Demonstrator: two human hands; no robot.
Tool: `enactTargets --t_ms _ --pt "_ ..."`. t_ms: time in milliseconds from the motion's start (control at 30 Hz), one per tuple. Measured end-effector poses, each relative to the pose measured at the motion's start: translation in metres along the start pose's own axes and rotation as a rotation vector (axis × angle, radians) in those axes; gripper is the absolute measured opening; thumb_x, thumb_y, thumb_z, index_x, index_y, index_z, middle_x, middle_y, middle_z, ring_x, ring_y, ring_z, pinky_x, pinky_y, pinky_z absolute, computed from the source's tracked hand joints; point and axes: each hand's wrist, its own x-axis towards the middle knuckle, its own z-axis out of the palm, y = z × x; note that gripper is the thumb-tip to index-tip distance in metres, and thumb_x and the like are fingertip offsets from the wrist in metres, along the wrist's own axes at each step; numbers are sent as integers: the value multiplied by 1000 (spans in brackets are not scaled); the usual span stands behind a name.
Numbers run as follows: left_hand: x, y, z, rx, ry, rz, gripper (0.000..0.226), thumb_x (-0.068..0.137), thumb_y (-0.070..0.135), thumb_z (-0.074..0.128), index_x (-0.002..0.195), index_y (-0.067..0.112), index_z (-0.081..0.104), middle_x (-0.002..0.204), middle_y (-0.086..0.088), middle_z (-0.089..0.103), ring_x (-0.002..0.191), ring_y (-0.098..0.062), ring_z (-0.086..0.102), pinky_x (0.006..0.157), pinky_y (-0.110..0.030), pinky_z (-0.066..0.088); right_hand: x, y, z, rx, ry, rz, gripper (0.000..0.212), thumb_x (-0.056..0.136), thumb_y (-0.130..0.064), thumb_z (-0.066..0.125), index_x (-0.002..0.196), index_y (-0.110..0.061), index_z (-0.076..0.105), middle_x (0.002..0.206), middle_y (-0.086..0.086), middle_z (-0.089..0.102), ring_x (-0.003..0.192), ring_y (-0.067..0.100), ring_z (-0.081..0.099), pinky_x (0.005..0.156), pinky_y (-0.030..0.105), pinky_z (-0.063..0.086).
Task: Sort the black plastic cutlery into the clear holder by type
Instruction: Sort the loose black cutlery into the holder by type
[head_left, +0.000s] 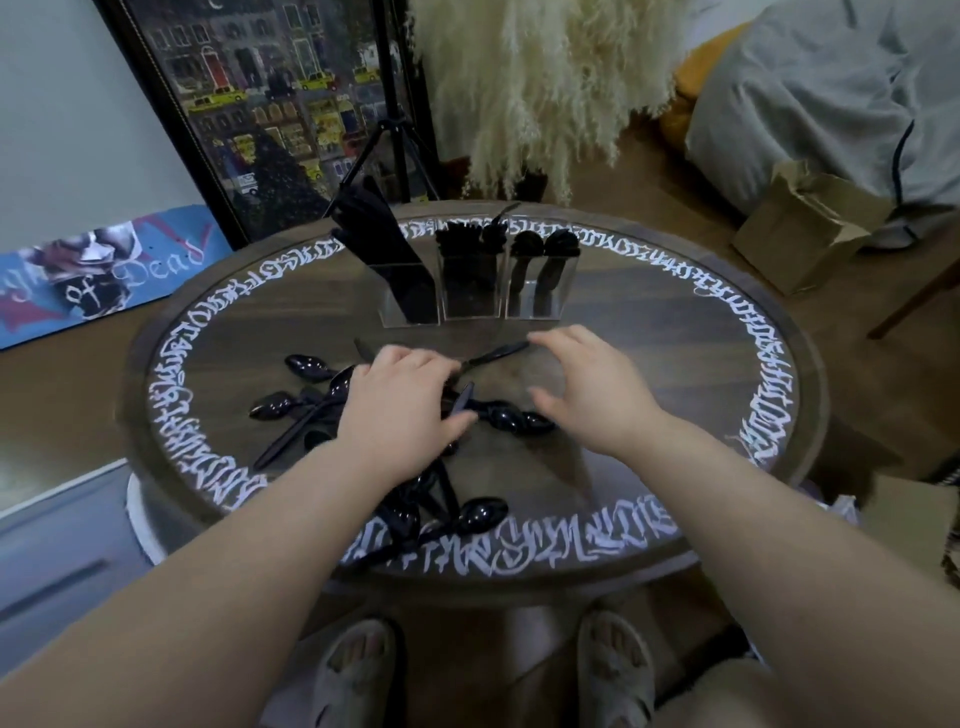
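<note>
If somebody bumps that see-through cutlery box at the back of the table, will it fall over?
Maybe. The clear holder stands tall and narrow, and the knives in its left compartment lean out well above the rim, so it looks top-heavy. It seems thin, light plastic on a smooth glass tabletop, so a soft bump would probably slide it before tipping it.

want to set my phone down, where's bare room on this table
Bare: the table's right side, between right hand and lettered rim, and the strip before the clear holder. Crowded: loose cutlery around the left hand down to the near rim.
</note>
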Motion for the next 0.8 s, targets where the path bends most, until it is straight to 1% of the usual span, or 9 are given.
enactTargets --t_ms 100,233,300,400,467,567,633,733,800 --pt "-14 1 15 33 -130 -65 63 82 64 55 135 31 47 136 9 50 128 -20 36 100 -42 35 -9 -2 18 18 -115 90 63 89 -44 59 144 -23 36 144 1 40 130 25 39 104 36 38" --pt "-16 2 28 21 -100 -99 53 85 58 55 131 31 52 132 7 50 124 -21 39 98 -40 36 -16 0 38 -2 -140 173 60 92 -50 51 145 -26 35 135 5 43 124 26 39 100 37 38" --pt "-11 2 32 9 -81 -102 48 87 54 55 129 31 54 130 7 51 123 -21 40 98 -39 37 -13 -1 44 -30 -147 152 55 92 -48 52 143 -29 38 130 5 45 120 25 41 97 35 39" --pt "-4 3 38 -6 -62 -113 39 88 50 56 120 28 61 123 6 54 117 -21 43 93 -37 39 -6 -4 46 20 -137 133 46 92 -37 58 136 -29 49 116 3 47 109 24 50 90 32 43" --pt "0 3 40 -34 -43 -126 32 88 47 56 111 26 64 117 4 56 113 -21 45 89 -36 41 -1 -4 46 47 -141 135 42 90 -30 62 131 -26 54 114 3 50 105 23 53 87 30 42" --pt "4 3 38 -107 3 -133 27 91 44 54 103 24 68 112 3 58 106 -20 48 81 -31 42 3 -2 46 95 -112 164 31 87 -24 67 118 -19 63 111 5 60 102 23 57 83 27 42" --pt "5 2 34 -158 50 -133 27 93 45 53 103 25 70 108 3 57 102 -19 51 76 -28 41 3 0 44 165 -108 196 23 86 -21 68 108 -16 67 102 4 67 98 22 60 78 26 42" --pt "5 1 21 -240 139 -145 28 94 45 52 106 28 70 95 5 54 91 -18 57 68 -28 41 0 3 38 252 -85 233 13 84 -22 71 97 -19 69 86 -2 65 89 19 61 70 24 41" --pt "3 1 11 -275 176 -142 27 95 43 50 109 30 69 93 5 63 90 -19 60 70 -30 44 -5 4 32 302 -40 245 13 85 -21 70 98 -21 70 85 -5 63 86 17 59 71 24 40"
